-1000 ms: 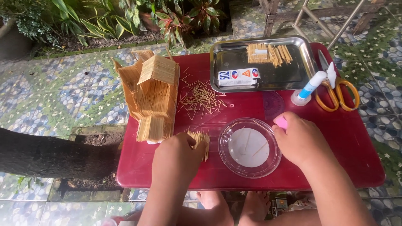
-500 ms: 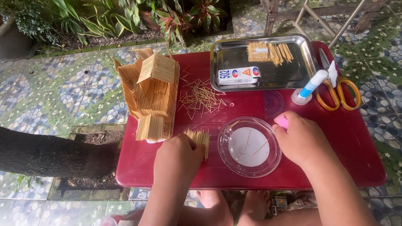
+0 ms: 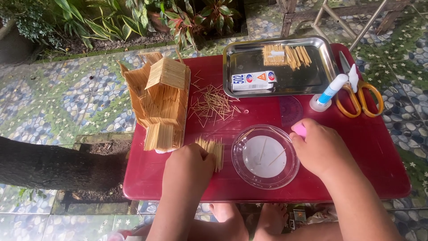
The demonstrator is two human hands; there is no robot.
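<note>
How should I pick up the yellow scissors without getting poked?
Take the scissors by the yellow handle loops, coming from the table's right edge. The loops lie toward you and the blades point away, beside the metal tray; the glue bottle crowds their left side.

The red table [image 3: 356, 147] is showing a smooth, glossy plastic top, and the tray [image 3: 236, 58] is gleaming as polished metal. The little house [image 3: 162, 102] and loose sticks [image 3: 213, 105] are looking like matt, pale wood, while the round dish [image 3: 249, 172] is appearing as clear, shiny plastic.
</note>
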